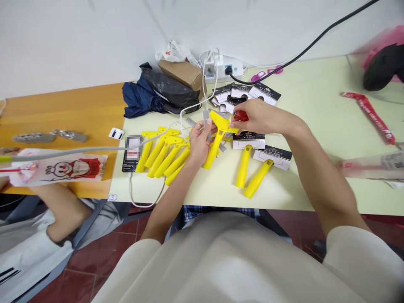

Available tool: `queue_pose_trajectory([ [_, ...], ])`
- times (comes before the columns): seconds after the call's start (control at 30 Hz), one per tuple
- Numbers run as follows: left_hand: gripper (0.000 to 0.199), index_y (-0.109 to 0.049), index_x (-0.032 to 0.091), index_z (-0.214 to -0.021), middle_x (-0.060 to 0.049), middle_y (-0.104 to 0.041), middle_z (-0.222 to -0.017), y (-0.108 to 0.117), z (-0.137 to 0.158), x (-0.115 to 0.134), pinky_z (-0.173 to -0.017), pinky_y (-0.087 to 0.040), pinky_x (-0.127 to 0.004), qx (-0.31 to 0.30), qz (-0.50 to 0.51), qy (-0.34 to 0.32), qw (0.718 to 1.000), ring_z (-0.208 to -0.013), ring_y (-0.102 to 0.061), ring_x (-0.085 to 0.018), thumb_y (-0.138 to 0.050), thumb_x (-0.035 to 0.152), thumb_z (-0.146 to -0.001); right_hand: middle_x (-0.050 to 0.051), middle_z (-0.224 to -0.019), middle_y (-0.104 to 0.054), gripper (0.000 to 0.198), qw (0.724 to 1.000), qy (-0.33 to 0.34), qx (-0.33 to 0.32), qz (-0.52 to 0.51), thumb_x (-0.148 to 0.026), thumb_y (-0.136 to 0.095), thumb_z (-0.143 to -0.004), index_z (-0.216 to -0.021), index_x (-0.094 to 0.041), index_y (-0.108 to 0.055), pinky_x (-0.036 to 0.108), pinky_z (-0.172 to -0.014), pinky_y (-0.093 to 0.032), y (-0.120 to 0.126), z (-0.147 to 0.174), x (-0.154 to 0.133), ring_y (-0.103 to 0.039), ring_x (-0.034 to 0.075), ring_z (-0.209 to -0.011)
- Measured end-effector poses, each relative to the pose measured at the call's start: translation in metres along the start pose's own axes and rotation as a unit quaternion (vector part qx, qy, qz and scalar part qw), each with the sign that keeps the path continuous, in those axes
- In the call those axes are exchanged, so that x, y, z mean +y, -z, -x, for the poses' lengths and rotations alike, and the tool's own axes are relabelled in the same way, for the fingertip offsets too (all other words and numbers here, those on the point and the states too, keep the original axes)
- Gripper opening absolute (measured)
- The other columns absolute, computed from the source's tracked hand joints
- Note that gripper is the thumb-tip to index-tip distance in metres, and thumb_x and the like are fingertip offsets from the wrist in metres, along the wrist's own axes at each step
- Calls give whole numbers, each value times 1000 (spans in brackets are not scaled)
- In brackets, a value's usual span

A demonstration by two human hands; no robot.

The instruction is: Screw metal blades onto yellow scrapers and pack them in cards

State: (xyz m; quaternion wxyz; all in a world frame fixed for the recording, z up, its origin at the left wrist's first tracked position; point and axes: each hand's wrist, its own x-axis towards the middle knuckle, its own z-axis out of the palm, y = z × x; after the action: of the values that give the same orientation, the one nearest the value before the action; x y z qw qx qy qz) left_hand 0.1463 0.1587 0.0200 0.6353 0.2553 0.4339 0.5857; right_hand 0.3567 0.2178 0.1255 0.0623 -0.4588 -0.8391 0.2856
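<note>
My left hand (200, 141) is closed around a yellow scraper (216, 145), its wide head pointing away from me and its handle towards me. A grey metal blade (206, 115) shows by my left thumb. At the right end of the scraper's head, my right hand (252, 115) grips a screwdriver by its red handle (240, 115); its tip is hidden. Several yellow scrapers (160, 155) lie side by side left of my left hand. Right of the held one, two more scrapers (242, 168) have black-and-white cards (273, 157) around their heads.
Several loose cards (244, 92) lie behind my hands, near a power strip (221, 69) with cables. A phone (131, 153), a navy umbrella (142, 99) and a cardboard box (183, 73) are at left. A co-worker's arm (63, 206) is at far left; a red wrapper (370, 115) lies at right.
</note>
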Motion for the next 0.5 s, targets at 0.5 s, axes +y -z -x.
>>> queue_pose_trajectory([
  [0.5,29,-81,22,-99,-7,-84,-137,4,2,1,-103,-68,-35,-55,45,-1,997,-129,-81,-27,-95,47,-93,-1,-80,-64,23,998,-5,4,-57,-26,-88,-85,-104,-23,-74,37,-71,-41,-3,-1,-3,-58,20,-74],
])
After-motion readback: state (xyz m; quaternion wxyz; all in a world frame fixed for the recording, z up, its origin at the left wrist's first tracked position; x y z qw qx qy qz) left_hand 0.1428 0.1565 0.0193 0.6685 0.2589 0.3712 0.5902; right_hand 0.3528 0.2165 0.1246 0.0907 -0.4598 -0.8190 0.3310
